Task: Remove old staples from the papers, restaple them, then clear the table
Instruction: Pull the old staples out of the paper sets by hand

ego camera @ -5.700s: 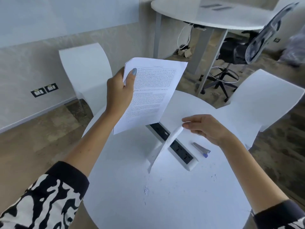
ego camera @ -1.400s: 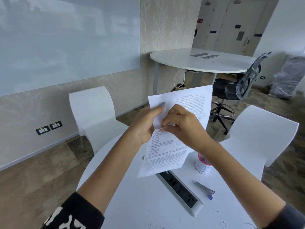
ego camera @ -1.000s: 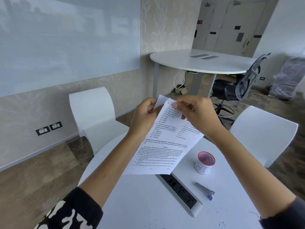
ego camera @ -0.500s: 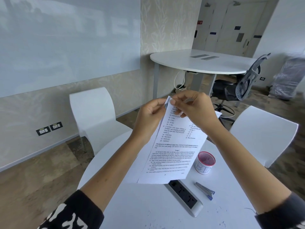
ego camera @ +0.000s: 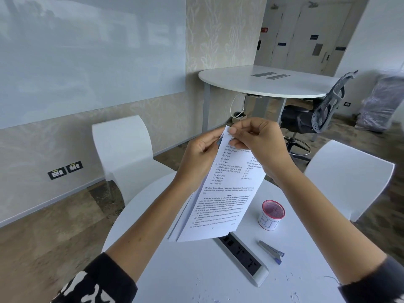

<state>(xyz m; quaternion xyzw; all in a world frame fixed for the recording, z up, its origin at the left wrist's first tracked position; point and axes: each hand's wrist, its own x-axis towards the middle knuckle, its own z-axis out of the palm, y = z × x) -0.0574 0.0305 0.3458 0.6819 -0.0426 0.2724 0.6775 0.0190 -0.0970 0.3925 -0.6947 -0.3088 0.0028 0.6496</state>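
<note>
Several printed papers (ego camera: 220,193) hang in the air above the round table (ego camera: 196,270), held at their top corner. The left hand (ego camera: 200,157) grips that corner from behind; the right hand (ego camera: 255,141) pinches it, probably at a staple too small to see. Tugging hard could tear the corner, and a freed staple might miss the bin (ego camera: 271,215).
</note>
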